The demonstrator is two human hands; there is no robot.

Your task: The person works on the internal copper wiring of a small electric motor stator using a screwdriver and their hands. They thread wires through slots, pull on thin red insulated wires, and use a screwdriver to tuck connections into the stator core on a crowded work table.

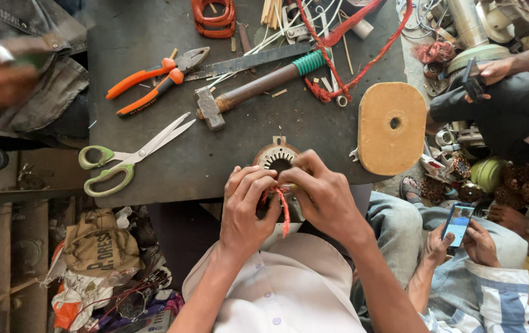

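— Where were the hands?

— Low in the centre of the frame, at the near edge of the dark table (153, 24). The left hand (247, 206) and right hand (320, 191) met over a round metal stator (275, 154), fingers of both pinched together on a red cord (285, 213) that hung down between them.

— And the stator itself?

— On the table edge, just above the knuckles, mostly covered by them; only its toothed upper rim showed.

— What lay around it?

— Green-handled scissors (130, 159) to the left, a hammer (258, 86) above, orange-handled pliers (153, 80) at upper left, and a tan oval block (391, 126) with a hole to the right. At lower right another person's hands held a phone (458, 223).
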